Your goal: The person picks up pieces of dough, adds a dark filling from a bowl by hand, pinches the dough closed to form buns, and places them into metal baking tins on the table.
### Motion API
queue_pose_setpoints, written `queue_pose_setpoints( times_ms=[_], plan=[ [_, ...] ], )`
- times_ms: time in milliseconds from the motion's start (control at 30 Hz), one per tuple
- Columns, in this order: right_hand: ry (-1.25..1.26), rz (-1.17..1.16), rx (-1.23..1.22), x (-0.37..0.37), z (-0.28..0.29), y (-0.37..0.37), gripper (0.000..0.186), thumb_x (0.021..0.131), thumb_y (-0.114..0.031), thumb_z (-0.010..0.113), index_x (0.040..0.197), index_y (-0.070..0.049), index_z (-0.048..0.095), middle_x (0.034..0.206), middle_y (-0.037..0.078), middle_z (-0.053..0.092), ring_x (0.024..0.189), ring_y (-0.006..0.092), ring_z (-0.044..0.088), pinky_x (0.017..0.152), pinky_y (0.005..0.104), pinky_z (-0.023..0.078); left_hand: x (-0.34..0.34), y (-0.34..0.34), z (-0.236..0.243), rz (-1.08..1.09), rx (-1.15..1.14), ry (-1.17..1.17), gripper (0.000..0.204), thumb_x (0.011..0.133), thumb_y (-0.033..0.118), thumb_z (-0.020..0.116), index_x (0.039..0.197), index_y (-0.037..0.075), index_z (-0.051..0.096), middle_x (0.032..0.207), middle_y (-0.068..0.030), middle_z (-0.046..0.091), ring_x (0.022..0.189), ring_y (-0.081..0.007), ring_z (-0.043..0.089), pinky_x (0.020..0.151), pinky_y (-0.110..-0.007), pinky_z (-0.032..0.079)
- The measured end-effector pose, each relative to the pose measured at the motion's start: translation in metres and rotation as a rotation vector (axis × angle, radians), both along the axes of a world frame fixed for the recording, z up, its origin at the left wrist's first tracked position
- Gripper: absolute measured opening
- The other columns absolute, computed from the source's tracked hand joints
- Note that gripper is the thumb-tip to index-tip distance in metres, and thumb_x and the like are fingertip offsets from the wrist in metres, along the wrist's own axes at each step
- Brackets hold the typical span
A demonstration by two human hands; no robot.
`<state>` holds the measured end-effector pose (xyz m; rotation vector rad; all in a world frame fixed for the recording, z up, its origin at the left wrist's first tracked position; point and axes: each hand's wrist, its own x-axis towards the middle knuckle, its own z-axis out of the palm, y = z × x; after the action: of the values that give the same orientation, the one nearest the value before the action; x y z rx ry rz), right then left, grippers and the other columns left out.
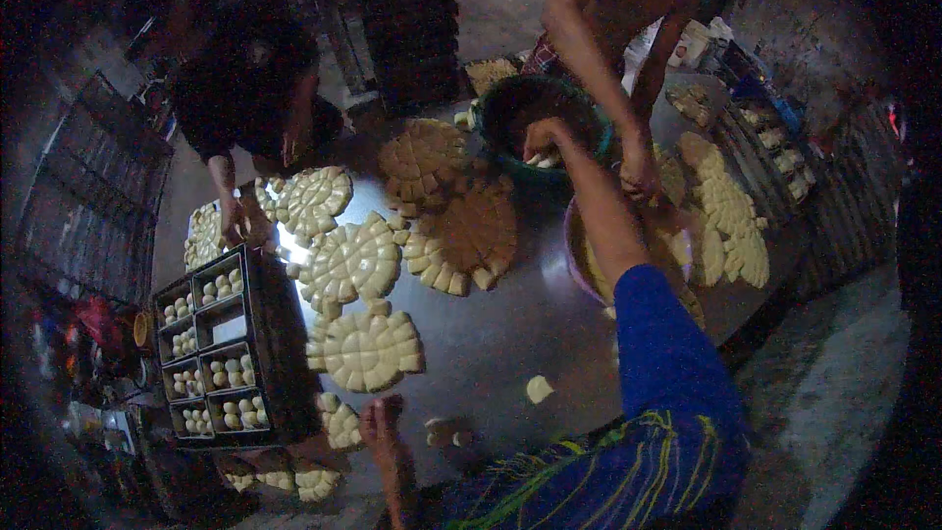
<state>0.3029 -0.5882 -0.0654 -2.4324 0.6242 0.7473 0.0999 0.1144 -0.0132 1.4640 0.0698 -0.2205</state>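
Observation:
My right arm, in a blue sleeve, stretches across the table to a dark green basin point(601, 142). There my right hand point(546, 136) bends its fingers down over the near rim, closed around pale dough pieces point(543, 162). The basin's inside is dark. Close to the table's near side, my left hand point(381, 422) rests with its fingers curled in; whether it holds anything is hidden. Beside it lie a cut dough round point(340, 422) and small dim pieces point(448, 432). A single dough piece point(539, 390) lies farther right.
Several scored dough rounds point(365, 348) cover the table's left half. A stack of black trays point(280, 344) with dough balls stands at left, near a person in dark clothes point(255, 69). Across from me a bare-armed person point(589, 20) reaches into a purple-rimmed basin point(569, 260). Dough sheets point(731, 221) lie right.

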Motion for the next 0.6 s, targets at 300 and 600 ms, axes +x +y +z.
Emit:
queue_pose_setpoints(
  times_ms=[300,600],
  plan=[
    [-0.161,-0.075,0.057,-0.007,-0.019,-0.016,0.013,0.071,-0.015,0.067,0.081,-0.007,0.069,0.081,0.006,0.069,0.073,0.0211,0.065,0.064,0.0406,0.052,-0.003,-0.013,0.004,-0.057,-0.093,0.05,0.025,0.098,0.024,0.052,0.097,0.001,0.062,0.092,-0.0091,0.066,0.087,-0.0182,0.061,0.085,-0.033,0.049],
    [-0.65,-0.204,0.803,-0.115,0.164,0.168,0.037,0.08,0.004,0.061,0.116,-0.003,0.062,0.099,0.003,0.066,0.086,0.0132,0.062,0.076,0.0268,0.052,-0.027,-0.027,0.025,-0.161,-0.14,0.061,0.021,0.096,0.02,0.054,0.1,0.0,0.059,0.097,-0.0098,0.064,0.091,-0.0195,0.062,0.087,-0.034,0.049]
  ],
)
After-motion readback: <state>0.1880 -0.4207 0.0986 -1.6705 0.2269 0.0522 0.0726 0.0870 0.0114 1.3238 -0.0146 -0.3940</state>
